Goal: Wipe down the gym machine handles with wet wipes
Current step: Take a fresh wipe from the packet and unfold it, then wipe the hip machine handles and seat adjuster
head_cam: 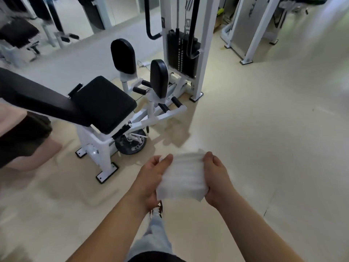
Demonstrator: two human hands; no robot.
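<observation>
White wet wipe [182,176], pulled flat between a person's two bare hands, low in the middle of the head camera's view. The left grip [151,178] pinches the wipe's left edge, thumb on top and fingers curled beneath. The right grip [217,180] clasps the right edge, with its fingers curled round the cloth. Both bare forearms reach in from the bottom of the frame. The wipe is held in the air above a pale beige floor [264,129], well apart from any machine.

To the upper left stands a white-framed gym machine [94,140] with a black padded seat [105,103] and a long black backrest [34,95]. Two upright black oval pads [123,55] rise just beyond the seat. Short black handles [139,90] stick out of the frame near those pads. A black weight plate [131,143] sits low under the seat. Behind the machine is a white tower holding a black weight stack [181,53].

Below the hands, a leg in light blue jeans [156,235] shows between the forearms. The edges of the scene are blurred.
</observation>
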